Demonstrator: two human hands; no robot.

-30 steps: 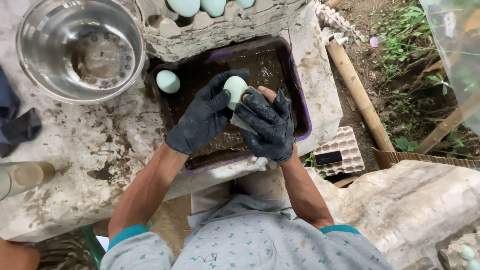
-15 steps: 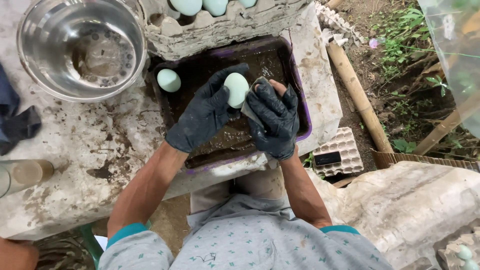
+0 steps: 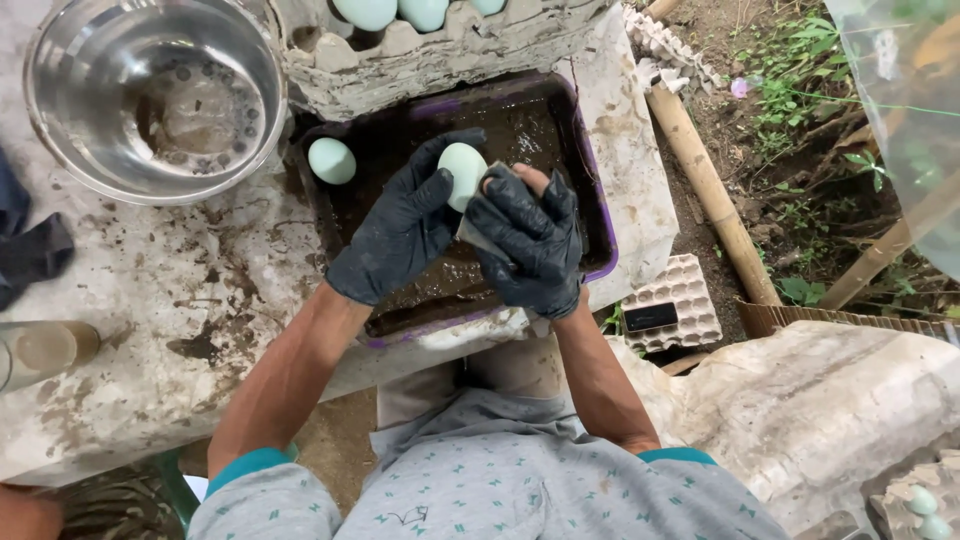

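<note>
Over a dark, purple-rimmed tray (image 3: 596,190) of muddy water, my left hand (image 3: 400,225) in a black glove holds a pale green egg (image 3: 463,173). My right hand (image 3: 525,240), also gloved in black, presses a small grey scrubbing pad (image 3: 472,236) against the egg's lower side. A second pale green egg (image 3: 331,160) lies in the tray's far left corner, apart from both hands. More pale eggs (image 3: 395,12) sit in a dirty grey egg carton (image 3: 450,55) just beyond the tray.
A steel bowl (image 3: 150,95) with murky water stands at the back left on the mud-stained table (image 3: 150,300). A dark cloth (image 3: 30,250) and a glass jar (image 3: 40,350) lie at the left edge. Right of the table: a bamboo pole (image 3: 710,190), an egg tray (image 3: 670,305), plants.
My right hand has shifted slightly along the egg with the pad; the egg has turned a little in my left hand. Everything else stays put.
</note>
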